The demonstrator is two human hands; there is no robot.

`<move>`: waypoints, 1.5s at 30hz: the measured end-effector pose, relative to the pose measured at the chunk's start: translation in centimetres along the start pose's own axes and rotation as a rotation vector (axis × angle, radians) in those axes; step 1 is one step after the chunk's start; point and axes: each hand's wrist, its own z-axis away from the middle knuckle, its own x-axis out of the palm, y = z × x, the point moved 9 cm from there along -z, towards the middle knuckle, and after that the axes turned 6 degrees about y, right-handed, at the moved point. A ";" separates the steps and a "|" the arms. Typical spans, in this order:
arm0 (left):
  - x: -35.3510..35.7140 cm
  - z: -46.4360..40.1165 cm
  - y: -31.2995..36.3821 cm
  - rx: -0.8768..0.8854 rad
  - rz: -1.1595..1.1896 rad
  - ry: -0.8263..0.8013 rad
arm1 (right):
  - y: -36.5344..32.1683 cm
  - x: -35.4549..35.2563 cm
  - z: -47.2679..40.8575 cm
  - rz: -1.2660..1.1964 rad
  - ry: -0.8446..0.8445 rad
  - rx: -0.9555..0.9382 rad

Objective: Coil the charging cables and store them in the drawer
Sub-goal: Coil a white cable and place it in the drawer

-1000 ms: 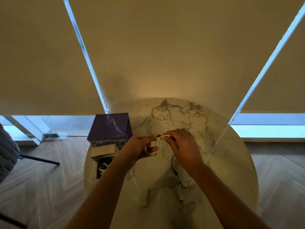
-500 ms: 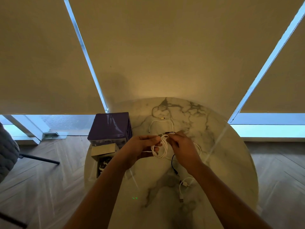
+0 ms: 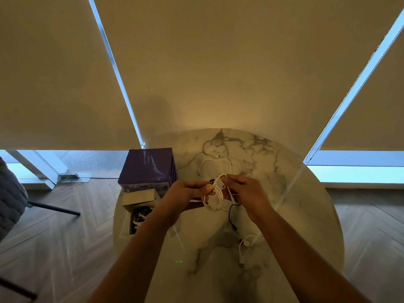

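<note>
A white charging cable (image 3: 216, 199) hangs in loose loops between my hands above the round marble table (image 3: 295, 204). My left hand (image 3: 188, 193) pinches the loops near a dark plug end. My right hand (image 3: 244, 191) pinches the top of the same cable. More loose cables lie on the table: a white one (image 3: 215, 164) behind my hands, a thin one (image 3: 213, 147) at the far edge, a black one (image 3: 231, 217) under my right wrist, and a white one (image 3: 242, 248) nearer me. The purple drawer unit (image 3: 148, 167) stands at the table's left, its pulled-out drawer (image 3: 140, 206) holding coiled cables.
Roller blinds cover the windows behind the table. A grey chair (image 3: 11, 202) with dark legs stands on the wooden floor at far left. A small green light spot (image 3: 178, 261) shows on the table near me.
The loops have dropped lower and widened between my hands. My hands have drawn slightly apart, and the cable's dark plug end now shows by my left thumb.
</note>
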 end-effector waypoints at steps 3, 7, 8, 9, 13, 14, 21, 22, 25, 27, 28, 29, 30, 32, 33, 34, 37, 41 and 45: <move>0.3 0.0 -0.1 0.004 0.015 -0.006 | 0.1 -0.4 -0.3 0.069 0.047 -0.028; 0.4 0.0 -0.3 0.020 0.036 0.013 | 0.5 -0.2 0.0 -0.103 0.056 0.017; 0.4 -0.1 -0.3 0.025 0.046 0.023 | 0.7 -0.1 0.1 -0.145 0.051 0.037; 0.4 -0.1 -0.3 0.030 0.059 0.035 | 0.8 0.2 0.3 -0.187 0.035 0.064; 0.1 -0.3 -0.2 0.057 0.105 0.080 | 2.3 1.7 0.7 -0.276 -0.109 0.231; -0.1 -0.3 -0.2 0.062 0.111 0.095 | 2.7 1.9 0.8 -0.241 -0.138 0.263; -0.7 -0.4 -0.2 0.110 0.142 0.169 | 3.2 2.3 1.9 -0.007 -0.285 0.336; -0.7 -0.4 -0.1 0.116 0.149 0.175 | 3.0 2.5 2.1 0.001 -0.317 0.326; -0.8 -0.4 -0.1 0.131 0.161 0.192 | 2.5 2.9 2.4 0.055 -0.390 0.271; -0.8 -0.4 -0.1 0.139 0.172 0.199 | 2.5 3.1 2.3 0.028 -0.384 0.252; -0.8 -0.4 0.0 0.146 0.174 0.199 | 2.6 3.1 2.2 -0.008 -0.361 0.246; -0.7 -0.4 0.0 0.151 0.173 0.201 | 2.7 3.1 2.1 -0.042 -0.337 0.237; -0.7 -0.5 0.0 0.152 0.175 0.207 | 2.7 3.0 1.9 -0.066 -0.314 0.226; -0.9 -0.5 0.0 0.149 0.195 0.227 | 2.7 3.0 1.8 -0.067 -0.288 0.208; -1.0 -0.5 0.0 0.147 0.206 0.238 | 2.8 3.0 1.9 -0.051 -0.289 0.206; -1.1 -0.6 0.0 0.144 0.216 0.246 | 2.8 3.1 2.0 -0.029 -0.302 0.210; -1.4 -0.7 0.0 0.138 0.245 0.263 | 3.3 3.5 2.7 0.080 -0.377 0.235; -2.0 -0.9 -0.2 0.140 0.243 0.292 | 4.0 3.4 3.2 0.286 -0.434 0.213; -2.3 -0.8 0.0 0.181 0.183 0.302 | 4.1 2.7 3.0 0.476 -0.429 0.145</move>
